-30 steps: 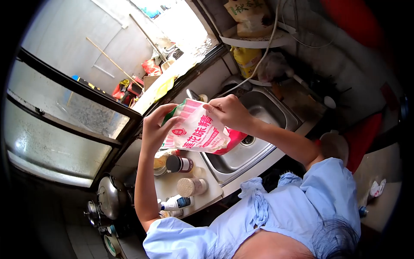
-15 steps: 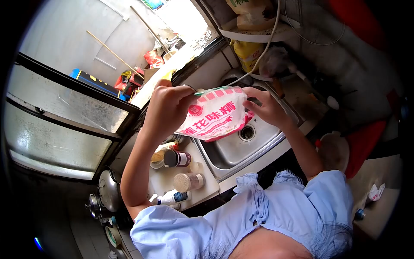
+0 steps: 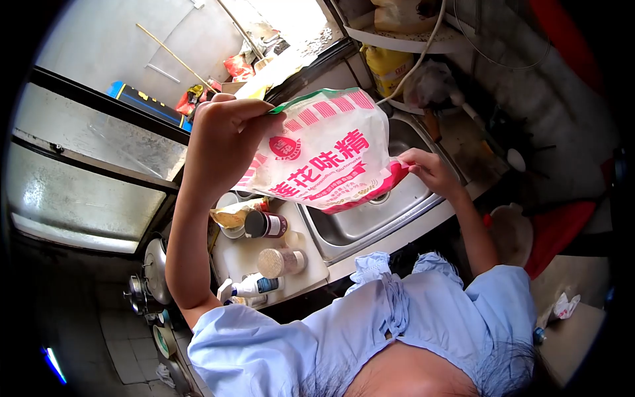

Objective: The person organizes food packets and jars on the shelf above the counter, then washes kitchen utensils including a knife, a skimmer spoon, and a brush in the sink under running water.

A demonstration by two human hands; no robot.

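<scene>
Lower along the bag's right side now, the right hand (image 3: 433, 173) has slid down from the upper corner, while the left hand (image 3: 228, 135) has moved farther left and the white-and-pink bag (image 3: 324, 155) is spread wider. Thumb and fingers of the left hand grip the bag's upper left corner, by its green edge; the right hand pinches the red lower right corner. Held up in the air, the bag hides part of the metal sink (image 3: 350, 239) beyond the person's blue clothing (image 3: 278, 351). Left of the sink, a pale board (image 3: 307, 276) carries a dark-lidded jar (image 3: 266, 225), a light-lidded jar (image 3: 281, 263) nearer the person, and a white bottle (image 3: 254, 286) with a blue label, nearer still. On the far right, a yellow package (image 3: 389, 66) stands beneath a white corner shelf (image 3: 423, 44). At the far left is a metal pot (image 3: 156, 270).
</scene>
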